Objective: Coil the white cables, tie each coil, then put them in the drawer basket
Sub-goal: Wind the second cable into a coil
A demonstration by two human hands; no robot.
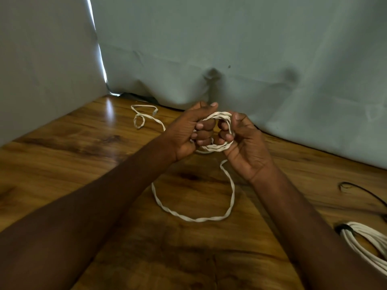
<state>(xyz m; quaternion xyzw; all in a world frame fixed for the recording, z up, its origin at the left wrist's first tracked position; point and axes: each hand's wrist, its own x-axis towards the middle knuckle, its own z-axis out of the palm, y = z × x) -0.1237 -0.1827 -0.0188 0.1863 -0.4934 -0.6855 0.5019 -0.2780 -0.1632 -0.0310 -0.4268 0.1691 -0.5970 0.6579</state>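
A small coil of flat white cable (219, 117) sits between both hands above the wooden table (73, 160). My left hand (188, 132) grips the coil's left side with curled fingers. My right hand (245, 141) grips its right side, fingers hooked through the loops. The uncoiled part of the cable (194, 218) hangs down into a big loop on the table, then runs back left to its loose end (142, 116). A second white coil (368, 245), bound with a dark tie, lies at the right edge.
A thin black tie or cord (364, 191) lies on the table at the right. Grey-green cloth (230, 49) hangs behind the table and a pale panel (41, 59) closes the left side. No drawer basket is in view.
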